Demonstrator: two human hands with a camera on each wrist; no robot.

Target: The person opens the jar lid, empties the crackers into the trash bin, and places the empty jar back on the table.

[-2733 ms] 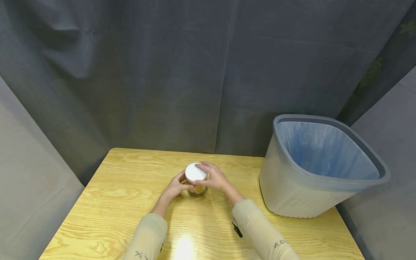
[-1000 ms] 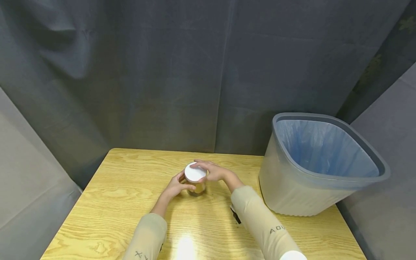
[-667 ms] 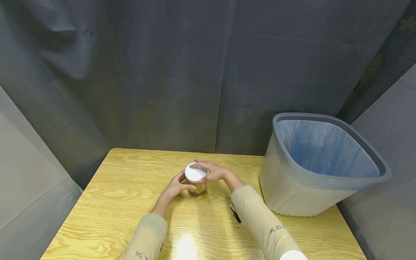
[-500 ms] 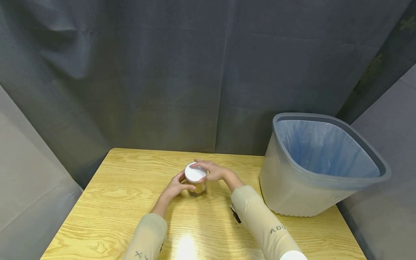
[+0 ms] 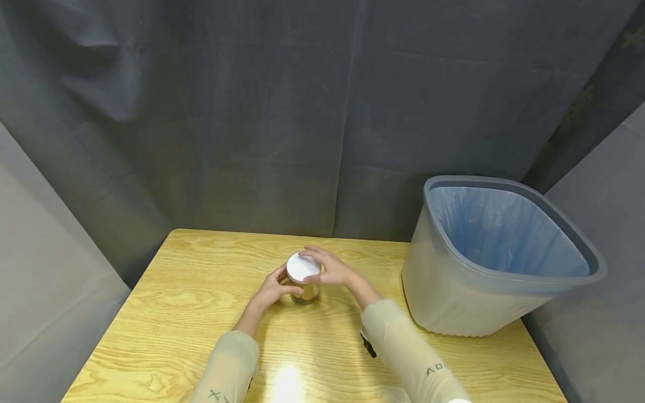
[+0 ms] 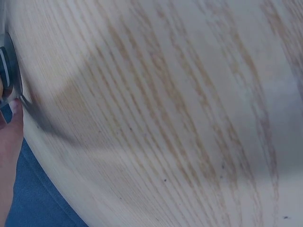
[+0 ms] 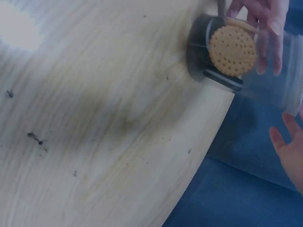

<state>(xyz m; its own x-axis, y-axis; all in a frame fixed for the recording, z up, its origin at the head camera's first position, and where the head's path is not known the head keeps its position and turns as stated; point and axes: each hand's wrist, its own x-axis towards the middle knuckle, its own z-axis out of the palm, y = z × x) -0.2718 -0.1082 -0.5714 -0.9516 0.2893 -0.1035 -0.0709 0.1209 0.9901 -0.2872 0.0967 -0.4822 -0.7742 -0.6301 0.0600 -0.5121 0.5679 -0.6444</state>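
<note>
A clear jar (image 5: 308, 294) with a round white lid (image 5: 301, 267) stands upright on the table. My left hand (image 5: 272, 290) grips the jar's body from the left, thumb across the near side. On the lid's right part, the fingers and thumb of my right hand (image 5: 330, 270) hold its rim. Through the wall, the right wrist view shows a round biscuit (image 7: 233, 50) with small holes near the jar's bottom, beside something dark. Only a sliver of the jar (image 6: 14, 71) and part of the left hand (image 6: 10, 151) enter the left wrist view.
A tall pale bin (image 5: 453, 302) with a grey rim and blue liner (image 5: 509, 235) stands at the table's right side. Dark cloth (image 5: 262, 123) hangs behind the wooden table (image 5: 191, 302). Light grey panels close off both sides.
My right hand has turned on the lid, its wrist and forearm swinging slightly towards me since half a second ago. The left hand and jar stay in place.
</note>
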